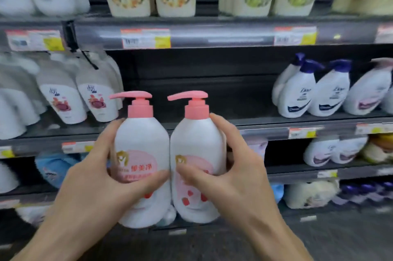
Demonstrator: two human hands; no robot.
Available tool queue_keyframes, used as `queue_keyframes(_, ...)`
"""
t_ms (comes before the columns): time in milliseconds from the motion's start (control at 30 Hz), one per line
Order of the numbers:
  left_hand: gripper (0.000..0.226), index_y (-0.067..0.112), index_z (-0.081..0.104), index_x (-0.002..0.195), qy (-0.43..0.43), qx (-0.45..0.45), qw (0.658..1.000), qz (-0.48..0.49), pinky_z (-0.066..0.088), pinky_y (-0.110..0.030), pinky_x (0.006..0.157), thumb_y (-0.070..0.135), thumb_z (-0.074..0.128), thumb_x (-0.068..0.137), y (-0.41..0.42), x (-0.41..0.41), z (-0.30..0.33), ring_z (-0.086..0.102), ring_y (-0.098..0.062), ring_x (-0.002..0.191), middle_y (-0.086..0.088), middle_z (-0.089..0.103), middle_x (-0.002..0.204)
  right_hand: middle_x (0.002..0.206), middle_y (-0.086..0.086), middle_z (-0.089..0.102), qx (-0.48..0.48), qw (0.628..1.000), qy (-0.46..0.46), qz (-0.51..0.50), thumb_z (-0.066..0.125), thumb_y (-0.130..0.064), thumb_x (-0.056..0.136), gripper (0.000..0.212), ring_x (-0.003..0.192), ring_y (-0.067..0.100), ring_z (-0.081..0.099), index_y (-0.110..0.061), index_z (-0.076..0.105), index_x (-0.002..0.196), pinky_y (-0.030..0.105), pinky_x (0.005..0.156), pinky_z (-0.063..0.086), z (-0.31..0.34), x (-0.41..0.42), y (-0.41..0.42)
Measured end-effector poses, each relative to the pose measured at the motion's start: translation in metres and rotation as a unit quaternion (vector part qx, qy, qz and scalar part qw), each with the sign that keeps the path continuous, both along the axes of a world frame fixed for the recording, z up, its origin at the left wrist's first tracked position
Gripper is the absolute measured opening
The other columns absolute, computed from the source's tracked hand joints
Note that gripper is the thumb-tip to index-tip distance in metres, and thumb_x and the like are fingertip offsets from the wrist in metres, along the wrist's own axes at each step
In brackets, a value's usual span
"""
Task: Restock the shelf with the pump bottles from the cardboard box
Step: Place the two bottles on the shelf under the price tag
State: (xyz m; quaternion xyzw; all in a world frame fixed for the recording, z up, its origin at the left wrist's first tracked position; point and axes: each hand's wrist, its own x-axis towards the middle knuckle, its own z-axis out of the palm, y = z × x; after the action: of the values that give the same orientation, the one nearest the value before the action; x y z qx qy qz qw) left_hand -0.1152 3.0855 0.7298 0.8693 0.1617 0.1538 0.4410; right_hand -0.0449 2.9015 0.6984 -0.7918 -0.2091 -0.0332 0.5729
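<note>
Two pump bottles, one per hand, upright before the shelf (212,121).
Left hand (95,175) grips the left bottle (141,146); right hand (229,177) grips the right bottle (196,141), touching side by side, level with the shelf's bare middle gap.

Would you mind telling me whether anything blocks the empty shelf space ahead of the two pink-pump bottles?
Nothing visible does: the dark gap behind the left bottle and right bottle looks clear.
</note>
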Motion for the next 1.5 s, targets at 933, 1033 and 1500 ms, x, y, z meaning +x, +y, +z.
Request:
queue_keyframes(933, 0.098, 0.081, 0.028, 0.097, 0.002, -0.083, 0.995, 0.046, 0.055, -0.038, 0.076, 0.056, 0.083, 0.019, 0.131, 0.146, -0.069, 0.065, 0.006, 0.074, 0.051, 0.053, 0.089, 0.112, -0.013, 0.062, 0.009, 1.0, -0.018, 0.019, 0.092, -0.012, 0.062, 0.078, 0.098, 0.003, 0.064, -0.033, 0.048, 0.124, 0.021, 0.077, 0.055, -0.046, 0.33, 0.152)
queue_keyframes(1033, 0.099, 0.08, 0.03, 0.1, -0.004, -0.084, 0.995, 0.05, 0.057, -0.041, 0.074, 0.06, 0.084, 0.019, 0.134, 0.152, -0.073, 0.063, 0.011, 0.076, 0.047, 0.057, 0.09, 0.115, -0.009, 0.061, 0.031, 0.999, -0.005, 0.011, 0.09, -0.007, 0.065, 0.079, 0.097, 0.004, 0.064, -0.026, 0.047, 0.128, 0.014, 0.067, 0.056, -0.052, 0.342, 0.148)
queue_keyframes(1500, 0.108, 0.074, 0.031, 0.112, -0.01, -0.084, 0.996, 0.027, 0.056, -0.045, 0.08, 0.059, 0.084, 0.019, 0.126, 0.179, -0.068, 0.069, -0.01, 0.084, 0.036, 0.062, 0.096, 0.116, -0.011, 0.06, 0.02, 0.998, 0.015, 0.06, 0.082, -0.012, 0.078, 0.08, 0.098, 0.001, 0.062, -0.037, 0.039, 0.14, 0.014, 0.073, 0.056, -0.062, 0.353, 0.145)
